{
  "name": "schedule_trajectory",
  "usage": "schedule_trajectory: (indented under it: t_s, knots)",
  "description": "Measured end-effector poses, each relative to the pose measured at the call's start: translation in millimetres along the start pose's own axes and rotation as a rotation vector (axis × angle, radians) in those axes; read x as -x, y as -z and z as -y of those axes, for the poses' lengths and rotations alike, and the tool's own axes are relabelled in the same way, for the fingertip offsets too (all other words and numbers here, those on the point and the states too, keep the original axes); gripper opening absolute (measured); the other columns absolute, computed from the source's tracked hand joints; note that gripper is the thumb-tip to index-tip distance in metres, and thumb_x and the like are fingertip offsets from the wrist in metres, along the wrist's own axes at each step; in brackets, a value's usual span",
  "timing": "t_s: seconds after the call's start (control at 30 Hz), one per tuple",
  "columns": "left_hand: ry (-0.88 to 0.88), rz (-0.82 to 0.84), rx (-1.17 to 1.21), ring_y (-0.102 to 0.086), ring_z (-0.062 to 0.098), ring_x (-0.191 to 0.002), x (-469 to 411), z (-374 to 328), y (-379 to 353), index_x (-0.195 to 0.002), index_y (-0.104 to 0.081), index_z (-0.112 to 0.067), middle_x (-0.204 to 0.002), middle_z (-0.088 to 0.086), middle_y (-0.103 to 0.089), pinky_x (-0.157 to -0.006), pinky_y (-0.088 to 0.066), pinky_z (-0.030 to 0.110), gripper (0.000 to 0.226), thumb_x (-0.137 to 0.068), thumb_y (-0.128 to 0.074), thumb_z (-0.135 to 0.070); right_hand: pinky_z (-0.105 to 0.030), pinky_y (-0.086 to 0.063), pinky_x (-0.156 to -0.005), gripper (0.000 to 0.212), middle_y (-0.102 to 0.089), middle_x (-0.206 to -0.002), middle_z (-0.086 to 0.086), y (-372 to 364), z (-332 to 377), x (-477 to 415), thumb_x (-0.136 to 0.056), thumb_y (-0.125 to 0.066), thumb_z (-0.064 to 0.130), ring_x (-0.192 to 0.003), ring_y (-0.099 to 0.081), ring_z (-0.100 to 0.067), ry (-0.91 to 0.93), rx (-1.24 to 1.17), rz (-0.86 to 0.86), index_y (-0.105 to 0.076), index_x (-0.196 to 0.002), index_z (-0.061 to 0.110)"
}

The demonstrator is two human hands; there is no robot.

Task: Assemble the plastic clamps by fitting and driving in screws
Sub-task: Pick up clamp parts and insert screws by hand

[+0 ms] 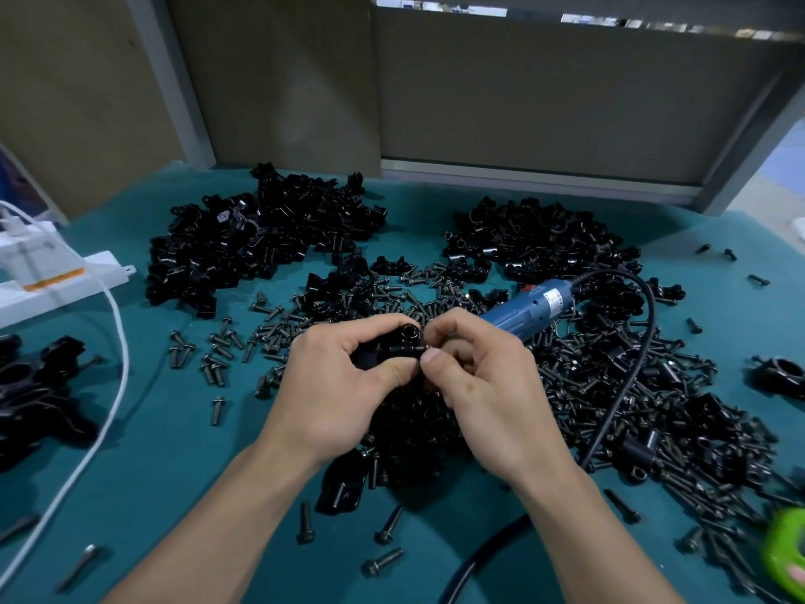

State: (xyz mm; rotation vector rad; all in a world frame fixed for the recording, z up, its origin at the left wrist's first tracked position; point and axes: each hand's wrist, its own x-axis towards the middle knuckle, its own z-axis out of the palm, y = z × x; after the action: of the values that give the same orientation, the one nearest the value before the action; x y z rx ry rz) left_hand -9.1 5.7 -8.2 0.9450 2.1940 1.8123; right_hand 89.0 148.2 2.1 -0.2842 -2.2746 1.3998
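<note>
Both forearms enter from the bottom edge and meet at centre, above the mat (174,473).

Left hand (335,385): fingers curled over the top of a black clamp (410,331), thumb pressed along its near side. The clamp is held clear of the mat, and its round opening shows just past the fingertips.

Right hand (488,385): thumb and forefinger pinch the right end of a screw (405,349). The screw lies level and points left into the clamp body. How deep it sits cannot be told. The two hands touch at the thumbs, with the clamp between them and mostly on the left-hand side.

Loose screws (610,385) are spread under and around both hands, thickest to the right. One black part (337,494) lies beside the left wrist.

Screwdriver (529,309): blue, lying on the screws just behind the right hand, not held. Its black cord (640,342) loops right, then runs down toward the bottom edge.

Two piles of black clamp parts lie farther back, left pile (261,241) and right pile (544,241). Clamps (30,385) sit grouped at the left edge, and another (779,372) at the right edge.

A white power strip (56,276) sits far left, with a white cable (117,342) trailing down the mat. A green object (784,547) shows at lower right, blurred.
</note>
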Motion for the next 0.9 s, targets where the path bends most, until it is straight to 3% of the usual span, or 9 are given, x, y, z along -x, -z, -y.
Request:
schedule_trajectory:
  t_s: [0.17,0.3,0.37,0.47,0.57,0.63,0.7,0.77,0.9]
  knots:
    - [-0.022,0.020,-0.023,-0.075,0.001,-0.094,1.3,-1.0,-0.8,-0.110,-0.081,-0.037,-0.098,-0.020,-0.079,-0.085,-0.060,0.026,0.039,-0.081,-0.086,-0.010,-0.028,-0.037,-0.052,0.042,-0.052,-0.058,-0.001,-5.2,-0.1,-1.1,-0.107,-0.052,0.035,-0.054,-0.044,-0.014,0.013,0.113,-0.062,-0.051,-0.068,0.019]
    - [-0.003,0.005,-0.018,-0.075,0.002,-0.095,0.2,1.2,-0.5,-0.112,-0.080,-0.035,-0.099,-0.019,-0.079,-0.088,-0.061,0.031,0.038,-0.082,-0.087,-0.013,-0.035,-0.042,-0.053,0.024,-0.059,-0.061,0.000,-1.1,0.0,2.2,-0.106,-0.056,0.029,-0.053,-0.048,-0.012,0.012,0.047,-0.017,-0.058,-0.082,0.026]
    - [-0.005,0.010,-0.021,-0.074,0.001,-0.096,-0.1,1.6,-0.6,-0.113,-0.080,-0.033,-0.101,-0.019,-0.079,-0.089,-0.061,0.030,0.039,-0.081,-0.087,-0.012,-0.032,-0.040,-0.051,0.029,-0.059,-0.061,0.000,-3.9,-0.4,1.6,-0.106,-0.055,0.028,-0.053,-0.048,-0.013,0.004,0.092,-0.031,-0.057,-0.077,0.027]
    - [-0.042,0.022,-0.027,-0.075,0.002,-0.092,0.3,0.7,-0.1,-0.108,-0.080,-0.040,-0.097,-0.020,-0.079,-0.082,-0.061,0.025,0.039,-0.082,-0.086,-0.011,-0.029,-0.038,-0.051,0.042,-0.053,-0.057,0.000,-6.7,1.0,-0.1,-0.105,-0.050,0.040,-0.053,-0.045,-0.012,0.000,0.131,-0.081,-0.051,-0.068,0.021]
    - [-0.045,0.020,-0.017,-0.076,0.004,-0.088,0.3,0.7,1.3,-0.106,-0.078,-0.047,-0.094,-0.019,-0.079,-0.078,-0.063,0.028,0.038,-0.081,-0.087,-0.019,-0.030,-0.039,-0.051,0.026,-0.058,-0.060,-0.002,-2.8,-0.1,1.8,-0.104,-0.057,0.031,-0.051,-0.045,-0.009,0.025,0.086,-0.017,-0.057,-0.079,0.023]
    - [-0.053,0.034,-0.030,-0.076,0.004,-0.086,0.8,-0.2,0.8,-0.103,-0.077,-0.052,-0.093,-0.020,-0.079,-0.076,-0.062,0.027,0.037,-0.077,-0.083,-0.027,-0.028,-0.036,-0.049,0.036,-0.053,-0.056,0.000,-3.4,-0.8,1.1,-0.105,-0.055,0.035,-0.051,-0.042,-0.007,0.032,0.111,-0.029,-0.053,-0.072,0.022]
    - [-0.063,0.029,-0.037,-0.076,0.004,-0.087,1.0,0.2,-0.2,-0.105,-0.077,-0.051,-0.094,-0.020,-0.079,-0.076,-0.062,0.026,0.036,-0.076,-0.081,-0.029,-0.024,-0.033,-0.047,0.055,-0.048,-0.051,0.002,-4.9,-0.1,-1.8,-0.103,-0.046,0.054,-0.048,-0.040,-0.008,-0.027,0.089,-0.078,-0.049,-0.063,0.016]
    - [-0.056,-0.038,-0.043,-0.074,-0.001,-0.088,-0.3,4.5,0.3,-0.107,-0.077,-0.049,-0.095,-0.024,-0.077,-0.079,-0.060,0.021,0.037,-0.079,-0.086,-0.026,-0.032,-0.042,-0.050,0.068,-0.059,-0.053,-0.003,-0.9,-0.8,-3.9,-0.099,-0.038,0.068,-0.049,-0.051,-0.017,-0.146,0.150,-0.132,-0.055,-0.066,0.011]
    - [0.027,-0.179,-0.027,-0.070,-0.007,-0.095,-4.2,16.7,6.0,-0.105,-0.075,-0.050,-0.100,-0.032,-0.074,-0.089,-0.057,0.024,0.039,-0.084,-0.085,-0.020,-0.031,-0.047,-0.059,0.055,-0.070,-0.058,0.000,25.2,-13.8,-2.0,-0.099,-0.052,0.058,-0.053,-0.063,-0.013,-0.424,0.265,-0.389,-0.068,-0.068,0.016]
